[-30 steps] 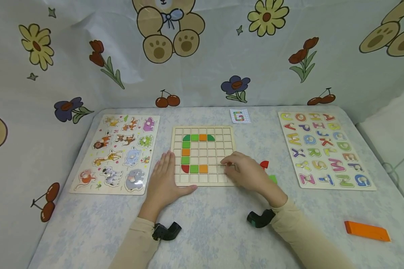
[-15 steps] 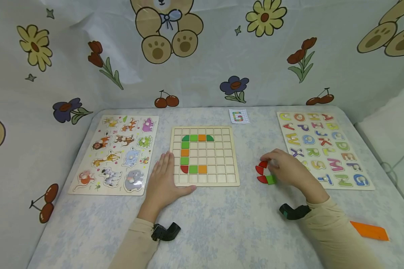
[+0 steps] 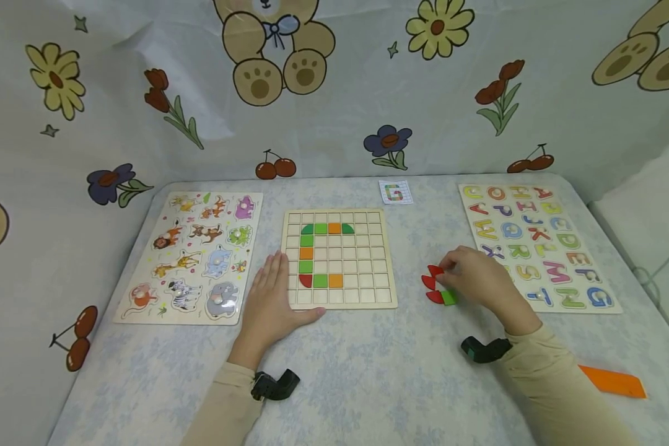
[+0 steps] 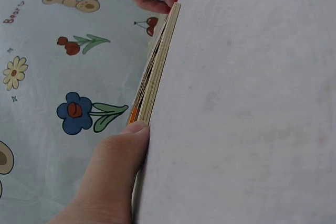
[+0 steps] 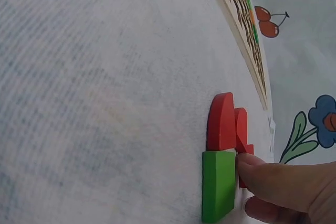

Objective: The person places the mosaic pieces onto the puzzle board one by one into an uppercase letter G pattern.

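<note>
My left hand [image 3: 267,300] lies with straight fingers along the left edge of a wooden grid board [image 3: 369,282], its thumb [image 4: 123,145] against the front edge. Green, orange and red tiles on the board form a C-like shape. Right of the board, my right hand [image 3: 475,275] pinches a red quarter-circle block [image 3: 435,271] between thumb and finger. Beside it lie a second red block [image 3: 428,282], a third red block [image 5: 221,123] and a green block [image 5: 219,186]. The hand partly covers the pinched block in the right wrist view.
An animal puzzle board [image 3: 170,303] lies on the left, a letter puzzle board [image 3: 504,296] on the right. Behind the grid board is a small pattern card [image 3: 396,192]. An orange block [image 3: 616,383] sits at the front right, partly behind the right sleeve.
My right hand has moved from the grid board's right edge to the loose blocks on the right, and its fingers have closed at a red one. The left hand has stayed put.
</note>
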Demonstrator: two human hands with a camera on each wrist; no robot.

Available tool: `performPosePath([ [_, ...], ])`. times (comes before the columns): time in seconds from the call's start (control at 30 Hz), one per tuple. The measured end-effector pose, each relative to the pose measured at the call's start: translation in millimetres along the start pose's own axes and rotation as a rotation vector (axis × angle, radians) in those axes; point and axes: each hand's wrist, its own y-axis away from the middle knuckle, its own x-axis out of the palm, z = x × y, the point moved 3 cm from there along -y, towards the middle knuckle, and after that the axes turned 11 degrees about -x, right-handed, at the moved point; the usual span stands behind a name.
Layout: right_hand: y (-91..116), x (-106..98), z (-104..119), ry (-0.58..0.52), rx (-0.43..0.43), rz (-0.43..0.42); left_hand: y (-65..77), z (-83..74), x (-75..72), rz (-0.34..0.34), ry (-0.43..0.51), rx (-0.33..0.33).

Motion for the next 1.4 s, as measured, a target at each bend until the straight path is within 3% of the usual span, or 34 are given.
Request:
performPosePath([
  [0.3, -4.9, 4.2, 5.2, -0.081, -0.094, 0.009, 0.3, 0.8, 0.7, -0.002, 0.004, 0.0],
  [0.47, -5.4, 2.5, 5.2, -0.075, -0.021, 0.035, -0.2, 1.3, 1.5, -0.003, -0.003, -0.002],
  [0.77, -0.6, -2.4, 0.2, -0.16, -0.039, 0.109, -0.3, 1.2, 0.1, 0.001, -0.007, 0.0],
  [1.07, -3.3, -4.9, -0.3, -0.247, 0.018, 0.032, -1.7, 2.6, 0.4, 0.006, -0.013, -0.004],
  [1.23, -14.5, -3.0, 14.2, -0.298, 0.018, -0.025, -1.2, 2.3, -0.6, 0.009, -0.013, -0.005],
  [1.4, -29.7, 11.4, 49.0, -0.398, -0.061, -0.059, -0.8, 1.0, -1.1, 0.014, -0.011, -0.003],
])
